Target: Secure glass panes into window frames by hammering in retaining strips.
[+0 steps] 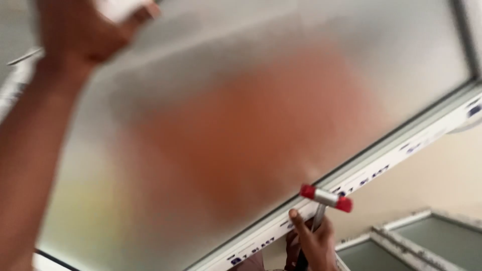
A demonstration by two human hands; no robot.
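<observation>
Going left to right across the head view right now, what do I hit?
Left hand raised against the pane with something white in it → frosted glass pane → right hand gripping a small hammer with red end caps at the white window frame → further framed panes at lower right.

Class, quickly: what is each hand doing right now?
Left hand: raised against the frosted pane; grip cannot be told.
Right hand: closed around the red-tipped mallet.

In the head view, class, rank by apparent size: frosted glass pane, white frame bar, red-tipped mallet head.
1. Frosted glass pane
2. White frame bar
3. Red-tipped mallet head

The pane is plainly largest; blur does not affect this order.
</observation>
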